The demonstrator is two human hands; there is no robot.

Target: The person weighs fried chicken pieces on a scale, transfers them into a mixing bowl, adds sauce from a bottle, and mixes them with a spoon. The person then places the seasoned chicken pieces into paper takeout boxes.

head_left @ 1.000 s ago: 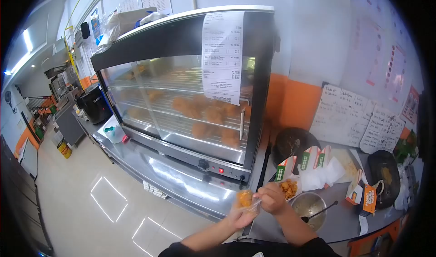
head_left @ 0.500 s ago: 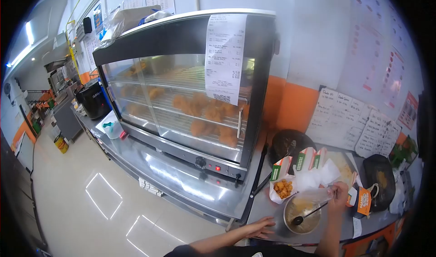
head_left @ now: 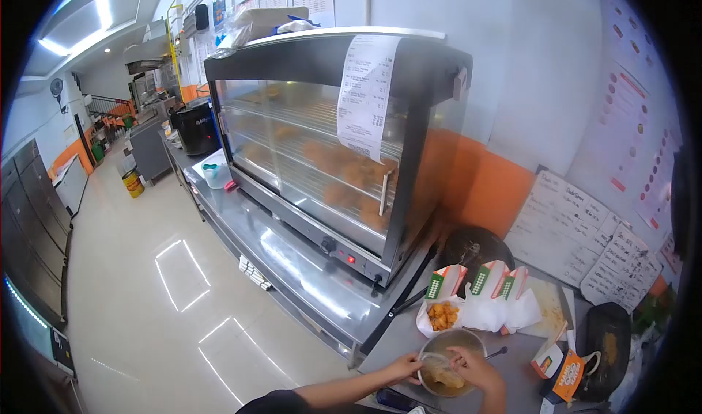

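A round metal bowl [head_left: 477, 339] stands on the counter near my body, with a brownish mix inside. Over it, a clear plastic bag [head_left: 436, 361] is stretched between my two hands. My left hand [head_left: 404, 369] grips the bag's left side at the bowl's rim. From the right, my right hand [head_left: 474, 370] pinches the bag with bent fingers above the bowl. A dark spoon [head_left: 499, 352] rests in the bowl, its handle sticking out to the right; its head is hidden. Just behind the bowl, an open paper box of fried pieces [head_left: 442, 317] sits in white paper.
More paper boxes lined with white paper [head_left: 501, 308] stand beside it. A dark pan [head_left: 475, 247] is behind, and an orange box [head_left: 568, 377] lies to the right near another dark pan [head_left: 608, 341]. A glass warming cabinet [head_left: 322, 158] with fried food fills the left.
My left hand has come up from the counter to the bag over the bowl. My right hand has lowered the bag toward the bowl. The spoon handle now points right. The view has shifted.
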